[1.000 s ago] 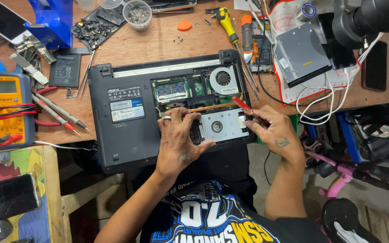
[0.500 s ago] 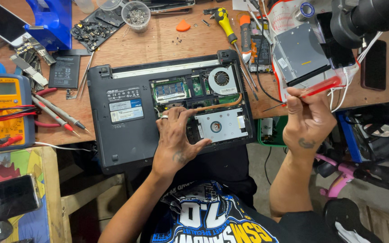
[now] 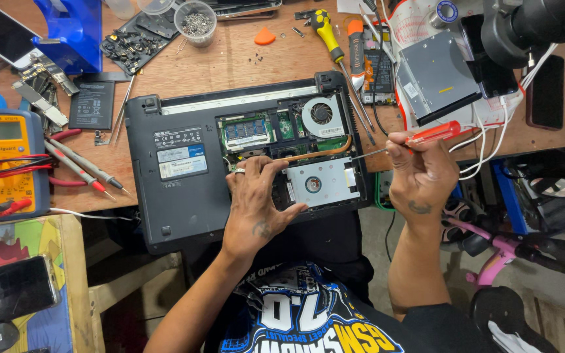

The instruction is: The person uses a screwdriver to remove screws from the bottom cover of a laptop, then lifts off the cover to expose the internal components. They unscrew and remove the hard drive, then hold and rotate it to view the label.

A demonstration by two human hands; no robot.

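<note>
Drive (image 3: 318, 183) under left hand (image 3: 256, 202), fingers spread; right hand (image 3: 423, 173) at 3 o'clock pinching screwdriver (image 3: 413, 139). Slip risk: tip gouging board.

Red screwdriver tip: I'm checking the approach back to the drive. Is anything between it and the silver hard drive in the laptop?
Nothing visible does. The red screwdriver in the right hand points toward the hard drive; the left hand rests on the drive's opposite edge.

Left hand (image 3: 254, 208) flat, right hand (image 3: 422, 175) clenched
</note>
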